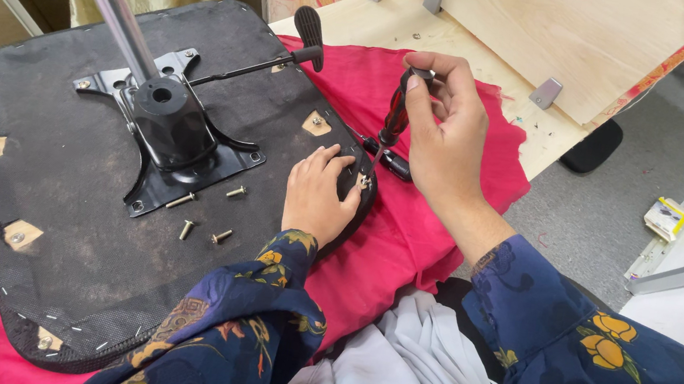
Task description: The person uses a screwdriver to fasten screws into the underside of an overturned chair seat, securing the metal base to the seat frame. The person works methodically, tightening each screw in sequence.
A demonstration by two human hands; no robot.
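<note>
- The right hand [448, 136] has its fingers curled closed around the top of a red-and-black-handled screwdriver [396, 118], thumb and fingertips pinching the handle's upper end.
- The screwdriver stands nearly upright, leaning slightly, with its tip pointing down at a screw [364, 181] at the right edge of the seat; the tip itself is partly hidden by the left hand.
- The left hand [319, 196] lies palm down on that right edge, fingers bent and pressed on the fabric just beside the screw; it holds nothing.
- A second black-handled tool [388, 159] lies on the cloth just behind the screwdriver.
- The upturned black fabric-covered chair seat [49, 206] rests on a red cloth [407, 236] and fills the left and middle of the scene.
- A black metal mounting plate [175, 152] sits at the seat's centre, with a chrome gas-lift column [119, 13] rising far left and a black lever with a paddle end [305, 37] reaching far right.
- Four loose silver bolts [207, 214] lie on the seat near the plate's near edge, left of the left hand.
- Both forearms wear dark blue floral sleeves [569, 336].
- A pale plywood board [574, 38] stands far right on metal brackets.
</note>
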